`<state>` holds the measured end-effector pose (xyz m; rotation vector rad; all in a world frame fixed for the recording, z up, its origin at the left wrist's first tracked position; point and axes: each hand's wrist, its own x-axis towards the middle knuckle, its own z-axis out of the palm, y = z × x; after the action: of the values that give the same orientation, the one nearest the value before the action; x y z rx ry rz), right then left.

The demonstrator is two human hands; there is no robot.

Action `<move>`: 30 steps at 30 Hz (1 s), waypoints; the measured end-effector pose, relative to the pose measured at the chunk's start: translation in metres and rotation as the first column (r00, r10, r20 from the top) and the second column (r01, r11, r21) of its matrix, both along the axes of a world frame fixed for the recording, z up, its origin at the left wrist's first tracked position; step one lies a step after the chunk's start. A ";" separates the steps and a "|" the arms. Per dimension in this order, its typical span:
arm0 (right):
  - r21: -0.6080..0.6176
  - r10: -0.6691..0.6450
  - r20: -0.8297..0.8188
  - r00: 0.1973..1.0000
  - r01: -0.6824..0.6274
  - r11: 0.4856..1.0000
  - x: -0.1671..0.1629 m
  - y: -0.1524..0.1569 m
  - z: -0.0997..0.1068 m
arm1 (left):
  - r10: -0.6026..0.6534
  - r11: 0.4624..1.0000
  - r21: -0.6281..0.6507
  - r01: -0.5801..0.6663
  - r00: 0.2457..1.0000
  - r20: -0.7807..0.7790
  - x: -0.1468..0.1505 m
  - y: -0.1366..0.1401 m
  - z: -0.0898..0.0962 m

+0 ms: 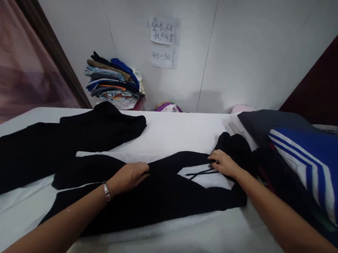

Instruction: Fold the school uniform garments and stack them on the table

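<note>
Lying across the white table is a black garment [153, 199] that looks like a hoodie, with a white panel [206, 176] and black drawstrings near its right end. My left hand [129, 176] is closed on the cloth at the garment's middle, a bracelet on the wrist. Beside the white panel, my right hand [223, 163] pinches the garment's upper edge. A bunched black part [236, 146], possibly the hood, lies just beyond the right hand. Another black garment [25, 153] is spread at the left, partly beside the first one's end.
Several folded garments are heaped at the right, among them a blue one with white stripes [315, 170] and a dark grey one [275, 120]. A stack of folded clothes [112, 81] stands by the wall behind the table [181, 128]. Handwritten paper signs [166, 30] hang above.
</note>
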<state>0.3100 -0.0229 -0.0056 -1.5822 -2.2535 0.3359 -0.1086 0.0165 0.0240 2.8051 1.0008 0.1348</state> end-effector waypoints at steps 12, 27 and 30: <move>-0.261 0.119 -0.085 0.989 -0.137 0.956 -0.050 0.027 0.037 | -0.020 0.998 0.060 0.014 0.995 0.102 -0.001 -0.021 0.008; -0.478 0.054 -0.048 0.997 -0.070 0.876 -0.049 0.031 0.056 | 0.391 0.916 -0.127 -0.381 0.918 0.064 -0.007 0.022 0.011; -0.436 -0.042 0.089 0.995 0.076 0.897 -0.050 0.043 0.051 | 0.424 0.861 -0.320 -0.395 0.905 0.023 -0.011 0.040 0.011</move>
<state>0.2596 0.0204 0.0456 -1.9046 -2.2906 0.8305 -0.1194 0.0569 0.0349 2.2517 1.4452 0.1430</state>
